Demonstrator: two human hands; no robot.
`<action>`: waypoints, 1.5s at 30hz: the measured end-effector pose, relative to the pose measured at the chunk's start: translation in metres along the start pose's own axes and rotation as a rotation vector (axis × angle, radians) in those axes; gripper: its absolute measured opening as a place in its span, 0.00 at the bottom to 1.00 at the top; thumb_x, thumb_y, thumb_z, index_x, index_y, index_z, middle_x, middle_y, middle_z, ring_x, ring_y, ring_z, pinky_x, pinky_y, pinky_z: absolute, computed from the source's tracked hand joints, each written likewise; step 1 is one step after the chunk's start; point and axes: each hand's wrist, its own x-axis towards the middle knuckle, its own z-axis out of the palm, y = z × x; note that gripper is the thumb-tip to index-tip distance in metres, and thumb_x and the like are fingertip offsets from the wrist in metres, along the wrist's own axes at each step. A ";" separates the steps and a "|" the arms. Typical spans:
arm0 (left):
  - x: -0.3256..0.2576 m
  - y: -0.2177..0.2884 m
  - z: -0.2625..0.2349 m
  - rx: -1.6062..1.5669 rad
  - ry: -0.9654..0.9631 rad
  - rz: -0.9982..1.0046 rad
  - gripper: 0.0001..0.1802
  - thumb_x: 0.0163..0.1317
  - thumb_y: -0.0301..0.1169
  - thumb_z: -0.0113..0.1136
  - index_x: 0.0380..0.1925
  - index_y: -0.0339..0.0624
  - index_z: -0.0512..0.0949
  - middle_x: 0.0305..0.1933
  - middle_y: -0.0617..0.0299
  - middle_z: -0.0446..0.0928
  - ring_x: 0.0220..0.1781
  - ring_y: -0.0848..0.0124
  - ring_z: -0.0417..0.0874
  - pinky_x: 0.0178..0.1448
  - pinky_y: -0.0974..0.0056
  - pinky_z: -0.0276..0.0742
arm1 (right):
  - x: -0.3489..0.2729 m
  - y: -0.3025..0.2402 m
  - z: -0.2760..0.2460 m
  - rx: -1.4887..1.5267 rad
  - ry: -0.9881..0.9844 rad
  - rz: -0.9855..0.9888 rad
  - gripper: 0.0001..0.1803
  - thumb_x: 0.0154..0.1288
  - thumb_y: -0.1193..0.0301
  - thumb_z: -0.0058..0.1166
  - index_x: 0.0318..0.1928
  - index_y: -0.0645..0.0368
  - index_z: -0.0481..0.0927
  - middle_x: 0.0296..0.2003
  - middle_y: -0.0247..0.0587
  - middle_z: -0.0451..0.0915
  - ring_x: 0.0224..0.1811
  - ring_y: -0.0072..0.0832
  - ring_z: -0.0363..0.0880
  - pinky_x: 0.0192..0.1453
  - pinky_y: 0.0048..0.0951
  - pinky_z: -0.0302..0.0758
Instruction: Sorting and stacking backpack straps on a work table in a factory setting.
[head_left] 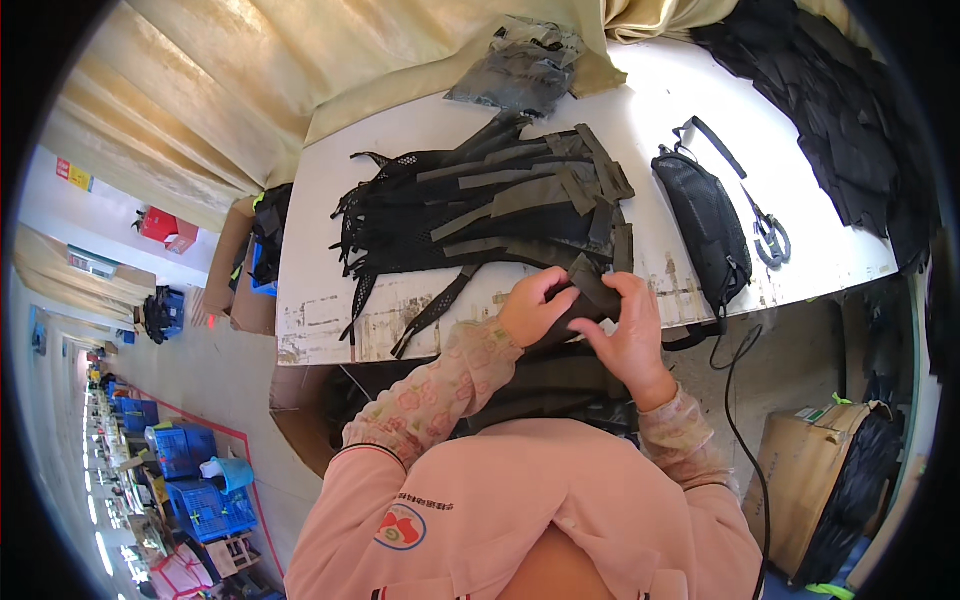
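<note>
At the table's near edge, a dark grey-black fabric piece [594, 290] is held between my two hands. My left hand [535, 308] pinches its left side, thumb and fingers pressed together. My right hand [632, 335] grips the right side, with the fingers over the top and the thumb toward the middle. Just beyond lies a spread pile of black mesh pieces with grey-green strips [480, 205]. The held piece overlaps the pile's near right corner, so I cannot tell whether they are joined. Its lower part drops over the edge, partly hidden by my hands.
Right of the pile rest a black waist bag [702, 225] and a strap with a buckle [770, 240]. Black fabric [830, 120] is heaped at the far right; a clear plastic bag [520, 65] lies at the back. A cable [735, 400] hangs beside me, near a cardboard box [800, 480].
</note>
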 end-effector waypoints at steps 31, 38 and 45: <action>-0.036 0.025 0.011 0.273 -0.084 0.122 0.10 0.57 0.31 0.65 0.31 0.38 0.74 0.28 0.59 0.74 0.28 0.70 0.74 0.34 0.66 0.70 | -0.014 0.044 0.008 0.668 -0.293 0.737 0.11 0.63 0.69 0.52 0.29 0.64 0.77 0.21 0.28 0.73 0.26 0.15 0.67 0.31 0.25 0.66; -0.021 0.020 -0.003 -0.154 -0.102 -0.002 0.08 0.59 0.27 0.60 0.37 0.36 0.78 0.28 0.61 0.76 0.33 0.71 0.76 0.42 0.68 0.72 | -0.010 0.037 -0.009 1.144 -0.391 0.770 0.12 0.68 0.67 0.52 0.43 0.64 0.78 0.37 0.30 0.79 0.39 0.19 0.75 0.45 0.22 0.71; -0.018 0.030 -0.013 -0.113 -0.113 0.081 0.08 0.61 0.20 0.54 0.40 0.32 0.78 0.35 0.64 0.76 0.41 0.75 0.75 0.50 0.70 0.69 | -0.023 0.021 -0.011 1.460 -0.649 0.747 0.13 0.66 0.70 0.55 0.49 0.61 0.74 0.44 0.33 0.78 0.47 0.22 0.76 0.54 0.32 0.73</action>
